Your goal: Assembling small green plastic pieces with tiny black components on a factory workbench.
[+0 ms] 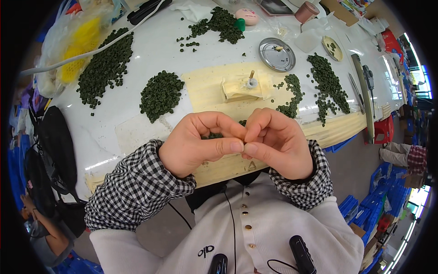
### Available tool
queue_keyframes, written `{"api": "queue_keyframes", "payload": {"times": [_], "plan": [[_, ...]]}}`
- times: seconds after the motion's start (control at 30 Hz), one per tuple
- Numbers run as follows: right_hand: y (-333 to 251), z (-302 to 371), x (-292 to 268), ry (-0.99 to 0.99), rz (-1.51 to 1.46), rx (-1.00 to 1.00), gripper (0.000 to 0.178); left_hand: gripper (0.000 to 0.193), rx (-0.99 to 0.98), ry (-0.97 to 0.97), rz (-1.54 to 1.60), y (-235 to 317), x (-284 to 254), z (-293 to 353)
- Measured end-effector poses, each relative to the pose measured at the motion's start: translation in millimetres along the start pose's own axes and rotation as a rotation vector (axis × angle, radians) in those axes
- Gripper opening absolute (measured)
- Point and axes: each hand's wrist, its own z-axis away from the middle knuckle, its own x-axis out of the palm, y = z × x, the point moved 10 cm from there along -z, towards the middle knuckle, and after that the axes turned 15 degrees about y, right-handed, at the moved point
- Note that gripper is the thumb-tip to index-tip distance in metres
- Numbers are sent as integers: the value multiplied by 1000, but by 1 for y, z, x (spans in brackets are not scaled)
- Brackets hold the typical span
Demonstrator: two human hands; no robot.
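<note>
My left hand (196, 141) and my right hand (283, 144) meet fingertip to fingertip above the table's near edge. Both are closed in a pinch; whatever lies between the fingertips is hidden. Behind the hands a few small dark green pieces peek out on the table. Just beyond stands a taped block (242, 89) with a white ring and a thin upright peg on it. Left of the block lies a heap of small round dark green parts (162, 96). To its right is a smaller scatter of the same green parts (292, 96).
More green parts spread at the far left (105, 68), back (223, 27) and right (328, 86). A round metal lid (277, 55), a small dish (332, 48), tweezers (357, 92) and a thread spool (306, 12) lie around. A white cable (96, 50) crosses the left. Other people are at both sides.
</note>
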Motion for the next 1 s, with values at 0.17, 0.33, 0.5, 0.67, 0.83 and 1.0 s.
{"api": "queue_keyframes", "payload": {"times": [0.17, 0.33, 0.5, 0.67, 0.83, 1.0], "plan": [[-9, -3, 0, 57, 77, -139, 12, 13, -30, -99, 165, -4, 1, -1], [-11, -4, -5, 148, 157, -233, 12, 13, 15, -38, 158, 0, -2, -4], [-9, -7, -8, 155, 35, -198, 13, 11, 128, 59, -5, 9, -7, -2], [-10, -8, -8, 150, 68, -214, 12, 10, 150, 96, -24, 10, -9, -2], [-11, -8, -8, 159, 107, -224, 12, 10, 214, 101, -61, 18, -7, -1], [-9, -8, -9, 157, 55, -202, 13, 15, 213, 71, -117, 21, -7, 2]]}}
